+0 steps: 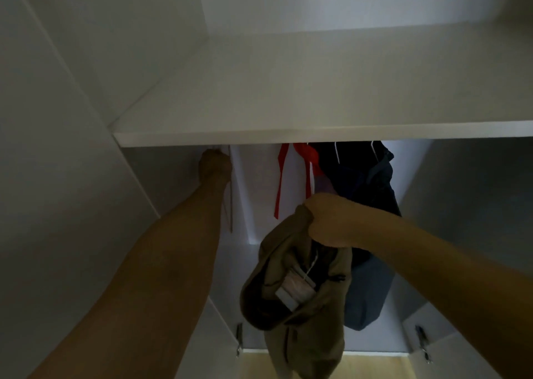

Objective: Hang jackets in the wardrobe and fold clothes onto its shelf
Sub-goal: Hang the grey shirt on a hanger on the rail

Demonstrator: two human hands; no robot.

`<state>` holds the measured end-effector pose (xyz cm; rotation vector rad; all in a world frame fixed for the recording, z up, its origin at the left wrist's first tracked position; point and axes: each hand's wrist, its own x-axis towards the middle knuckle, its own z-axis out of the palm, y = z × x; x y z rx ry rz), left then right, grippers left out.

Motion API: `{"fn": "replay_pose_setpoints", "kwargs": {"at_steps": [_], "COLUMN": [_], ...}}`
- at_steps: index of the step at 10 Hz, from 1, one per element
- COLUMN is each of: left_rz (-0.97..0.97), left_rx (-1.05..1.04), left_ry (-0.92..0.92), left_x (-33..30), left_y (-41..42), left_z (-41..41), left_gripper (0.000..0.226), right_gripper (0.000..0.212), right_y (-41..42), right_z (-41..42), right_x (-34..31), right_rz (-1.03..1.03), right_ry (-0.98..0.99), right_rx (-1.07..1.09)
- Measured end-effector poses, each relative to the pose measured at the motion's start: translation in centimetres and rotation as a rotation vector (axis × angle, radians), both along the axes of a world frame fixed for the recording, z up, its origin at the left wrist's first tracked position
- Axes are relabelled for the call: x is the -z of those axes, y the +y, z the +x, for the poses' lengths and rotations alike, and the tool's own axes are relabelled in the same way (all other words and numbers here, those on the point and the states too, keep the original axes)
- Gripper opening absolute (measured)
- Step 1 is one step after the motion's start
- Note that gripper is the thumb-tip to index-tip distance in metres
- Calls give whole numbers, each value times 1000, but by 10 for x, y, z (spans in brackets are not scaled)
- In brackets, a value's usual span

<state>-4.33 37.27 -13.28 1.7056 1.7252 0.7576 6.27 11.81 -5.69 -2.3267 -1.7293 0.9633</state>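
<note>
Nearest: right hand [328, 220], fist closed round the bunched top of one olive-brown jacket [294, 301]. The jacket hangs below the hand, long axis roughly vertical, gathered end up, loose end down toward the pale wood floor [259, 367]. It sits in front of the open wardrobe, below shelf level, not yet inside. The fabric is matte and crumpled, with a darker inner lining. Paper tags [294, 288] hang on a thin white string in the folds; their count is unclear.

Left arm reaches up and forward. Left hand [215, 162] is curled just under the front edge of the shelf [288, 96], at a thin wooden hanger [230, 188] that hangs down beside the forearm. I cannot tell whether the fingers actually hold it; the shelf edge hides them.

Farther in, under the shelf: one red garment [281, 177] with long hanging straps, then one dark navy jacket [360, 171] just to its right, touching it. Two white hanger hooks show above the navy jacket. A blue garment [366, 298] hangs lower, behind the olive-brown jacket.

One white shelf, with nothing on the part in view. Two metal hinges [238, 339] at the lower door edges.
</note>
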Motion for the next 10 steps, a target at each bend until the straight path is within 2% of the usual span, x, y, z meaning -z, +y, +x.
{"fn": "replay_pose_setpoints", "kwargs": {"at_steps": [1,2,3,4,5,6,7,8,9,10], "left_rz": [100,138,146,116,131,105,52,69,91,50], "left_rx": [-96,-23,71,117,166,177,198,285,319,354], "left_ry": [-118,-165,-225,-277,-194,-154,-135,-100,-86,-96], "left_x": [2,-9,-13,-18,-26,-36,-53,-74,-91,-100], "left_y": [-15,-54,-114,-195,-283,-364,-433,-483,-510,-521], "left_z": [-9,-22,-44,-69,-100,-130,-149,-156,-164,-169], "left_gripper": [40,38,28,28,42,48,52,53,54,54], "right_gripper": [23,15,24,24,15,30,22,34,35,38], "right_y": [-10,-23,-40,-61,-78,-79,-84,-100,-113,-119], "right_z": [-3,-3,4,21,22,24,28,29,21,15], "right_x": [14,21,28,35,32,33,41,52,53,40], "right_rz": [22,246,418,398,462,366,238,225,196,192], "right_ry": [-265,-418,-486,-518,-402,-136,162,288,367,290], "right_rx": [-132,-141,-167,-104,-34,144,248,344,487,445]}}
